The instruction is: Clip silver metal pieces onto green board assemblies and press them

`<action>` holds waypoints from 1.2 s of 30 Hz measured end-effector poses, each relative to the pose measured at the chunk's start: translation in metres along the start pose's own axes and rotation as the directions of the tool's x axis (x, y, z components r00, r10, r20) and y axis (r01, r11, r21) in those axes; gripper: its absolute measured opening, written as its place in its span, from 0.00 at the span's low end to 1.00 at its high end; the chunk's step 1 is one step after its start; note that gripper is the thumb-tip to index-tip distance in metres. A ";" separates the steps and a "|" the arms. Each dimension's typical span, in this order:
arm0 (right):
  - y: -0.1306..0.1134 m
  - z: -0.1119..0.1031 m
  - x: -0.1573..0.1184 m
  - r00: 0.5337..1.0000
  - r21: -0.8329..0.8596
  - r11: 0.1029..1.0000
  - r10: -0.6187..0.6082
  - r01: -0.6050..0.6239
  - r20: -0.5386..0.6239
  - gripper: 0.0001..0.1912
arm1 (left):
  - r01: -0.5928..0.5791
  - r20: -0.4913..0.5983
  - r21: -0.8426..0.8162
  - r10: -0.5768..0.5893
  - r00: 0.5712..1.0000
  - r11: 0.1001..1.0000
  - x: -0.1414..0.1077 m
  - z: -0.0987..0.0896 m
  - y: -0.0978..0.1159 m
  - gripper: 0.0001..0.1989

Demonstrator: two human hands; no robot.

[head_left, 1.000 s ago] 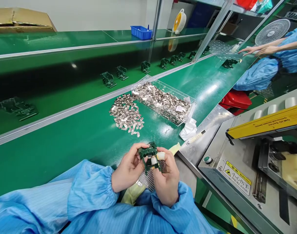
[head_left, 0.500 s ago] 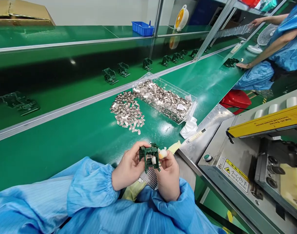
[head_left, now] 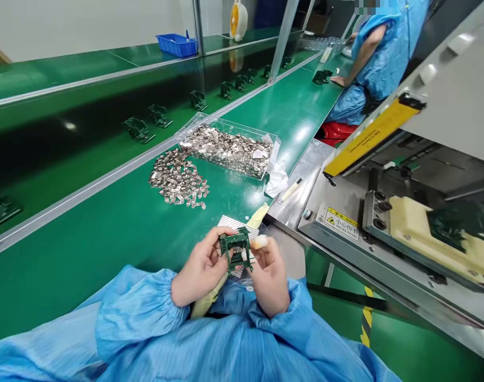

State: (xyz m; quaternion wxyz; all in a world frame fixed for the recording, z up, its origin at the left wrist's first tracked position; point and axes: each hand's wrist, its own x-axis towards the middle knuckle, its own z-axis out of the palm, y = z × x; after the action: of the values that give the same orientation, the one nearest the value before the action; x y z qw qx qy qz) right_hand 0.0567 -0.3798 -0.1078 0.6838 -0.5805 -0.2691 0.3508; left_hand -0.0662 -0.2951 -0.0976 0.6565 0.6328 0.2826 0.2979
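Note:
Between my two hands is a dark green plastic frame (head_left: 237, 245), open in the middle, held up above the near edge of the bench. My left hand (head_left: 202, 268) grips its left side, fingers behind and thumb at the front. At its right side, my right hand (head_left: 271, 276) is closed on the frame's edge; white finger covers (head_left: 260, 242) sit on some fingertips. Behind and below the frame lies a white ribbed sheet (head_left: 228, 222), partly hidden by the hands. A yellow cloth strip (head_left: 259, 215) lies just beyond my right hand.
A heap of small metal pieces (head_left: 176, 178) lies on the green bench beside a clear tray (head_left: 226, 154) full of them. Similar green frames (head_left: 138, 130) line the belt. At right stands a press machine (head_left: 341, 212) with a yellow bar. A co-worker (head_left: 369, 58) sits farther back.
My view has swung to the right, so the tray and heap appear farther left and more of the machine shows. Both hands still hold the green frame, slightly turned.

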 end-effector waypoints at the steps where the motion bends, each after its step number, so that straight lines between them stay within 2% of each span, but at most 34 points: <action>1: 0.003 -0.009 0.001 0.998 -0.020 0.999 -0.040 0.039 -0.049 0.11 | -0.006 0.016 -0.031 0.007 1.000 0.999 0.003 -0.004 0.000 0.16; 4: 0.018 -0.038 0.005 0.986 -0.117 0.992 -0.064 0.046 -0.152 0.16 | -0.017 0.016 -0.134 0.019 1.000 0.991 0.017 -0.016 -0.003 0.18; 7: 0.037 -0.055 0.012 0.998 -0.178 0.983 0.025 -0.036 -0.062 0.20 | 0.014 0.047 -0.190 -0.005 0.999 0.982 0.035 -0.024 -0.009 0.21; 9: 0.046 -0.053 0.018 0.998 -0.179 0.982 0.056 -0.054 0.006 0.21 | 0.052 0.091 -0.211 -0.033 0.995 0.976 0.047 -0.024 -0.013 0.22; 11: 0.053 -0.044 0.023 0.998 -0.172 0.984 0.060 -0.055 0.026 0.20 | 0.084 0.125 -0.223 -0.057 0.991 0.971 0.056 -0.022 -0.018 0.24; 16: 0.065 -0.025 0.033 0.999 -0.161 0.986 0.044 -0.046 -0.021 0.18 | 0.099 0.074 -0.184 -0.086 0.994 0.978 0.063 -0.016 -0.028 0.25; 18: 0.068 -0.025 0.034 0.999 -0.167 0.985 0.034 -0.040 -0.038 0.18 | 0.094 0.043 -0.134 -0.089 0.995 0.986 0.062 -0.016 -0.029 0.24; 21: 0.069 -0.027 0.038 0.999 -0.188 0.982 0.013 -0.022 -0.049 0.17 | 0.060 0.037 0.058 -0.062 0.997 0.996 0.059 -0.016 -0.027 0.20; 24: 0.069 -0.029 0.041 0.999 -0.218 0.976 -0.015 0.004 -0.046 0.17 | 0.007 0.069 0.306 -0.030 0.997 0.952 0.057 -0.015 -0.021 0.19; 26: 0.068 -0.029 0.041 0.999 -0.233 0.972 -0.039 0.029 -0.034 0.17 | -0.026 0.093 0.408 -0.014 0.996 0.913 0.057 -0.014 -0.018 0.19; 29: 0.070 -0.030 0.036 0.996 -0.249 0.965 -0.084 0.079 -0.012 0.16 | -0.050 0.108 0.459 0.000 0.994 0.887 0.058 -0.011 -0.017 0.18; 36: 0.089 -0.041 0.034 0.979 -0.373 0.905 -0.187 0.203 0.079 0.16 | -0.001 0.065 0.465 -0.033 0.997 0.885 0.060 -0.008 -0.014 0.18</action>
State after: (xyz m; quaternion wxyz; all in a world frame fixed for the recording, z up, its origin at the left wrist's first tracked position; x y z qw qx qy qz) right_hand 0.0946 -0.3705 -0.2041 0.5845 -0.6647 -0.4024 0.2339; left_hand -0.0326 -0.2452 -0.1116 0.4980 0.7795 0.3271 0.1935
